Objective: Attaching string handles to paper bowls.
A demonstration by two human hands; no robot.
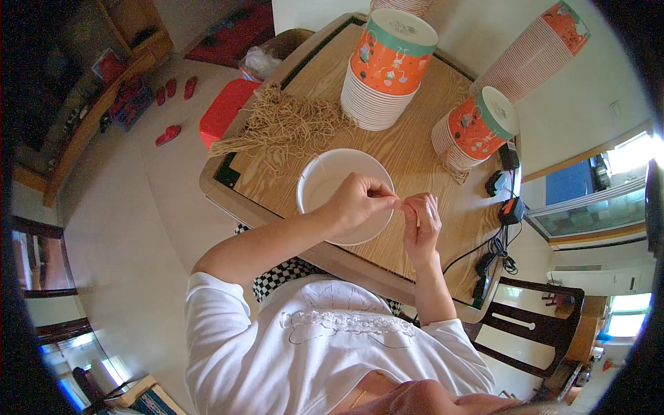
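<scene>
Above the right part of a white paper bucket (319, 181), my left hand (363, 200) is closed in a pinch. My right hand (422, 220) meets it fingertip to fingertip, also pinched, just right of the bucket's rim. Whatever lies between the fingers is too small to make out. The bucket stands upright near the table's front edge, with a thin strand faintly visible by its left rim. Behind it to the left is a loose heap of tan string (287, 121), some of it trailing over the table's left edge.
Upside-down stacks of orange-and-green paper buckets (391, 62) stand on the wooden table (277, 190), with a smaller stack (477, 128) farther right. Black adapters and cables (499, 245) run along the right edge. A red stool (227, 111) is at the left, a dark chair (532, 321) at the right.
</scene>
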